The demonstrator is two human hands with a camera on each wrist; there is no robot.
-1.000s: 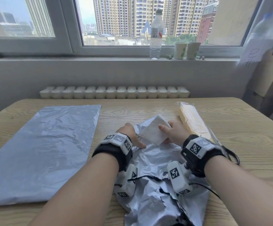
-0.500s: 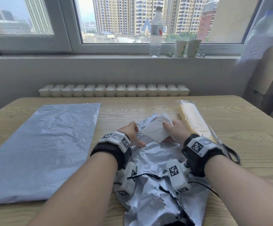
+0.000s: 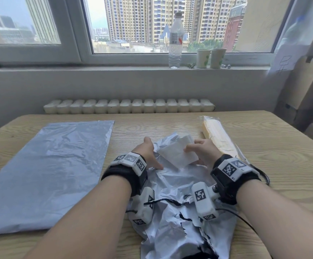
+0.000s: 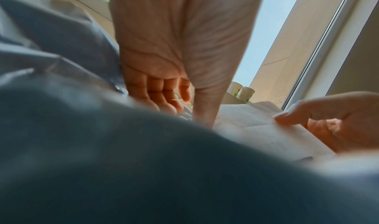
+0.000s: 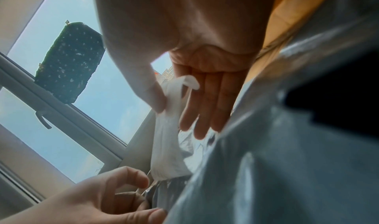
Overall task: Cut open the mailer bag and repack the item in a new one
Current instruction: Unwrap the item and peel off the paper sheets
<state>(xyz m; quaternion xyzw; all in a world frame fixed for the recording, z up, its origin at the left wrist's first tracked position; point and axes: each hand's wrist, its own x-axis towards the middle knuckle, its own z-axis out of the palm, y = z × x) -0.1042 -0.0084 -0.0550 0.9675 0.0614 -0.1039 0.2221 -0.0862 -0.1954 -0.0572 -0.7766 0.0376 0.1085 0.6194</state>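
Lifting since the earlier frame: the flat white paper-wrapped packet (image 3: pixel 178 154) now stands a little higher and more tilted above the torn, crumpled silver plastic mailer bag (image 3: pixel 178 208) on the wooden counter (image 3: pixel 275 165). Right hand (image 3: pixel 203 153) pinches the packet's right edge, thumb on top, fingers beneath. Left hand (image 3: pixel 148 153) lies just left of the packet, fingers loosely spread, thumb pressing the crumpled bag; it grips nothing. The packet sits between both hands. Flat grey new mailer bag (image 3: pixel 45 171) lies well apart at left; a yellow plastic-wrapped bar (image 3: pixel 219 137) rests just right of the right hand.
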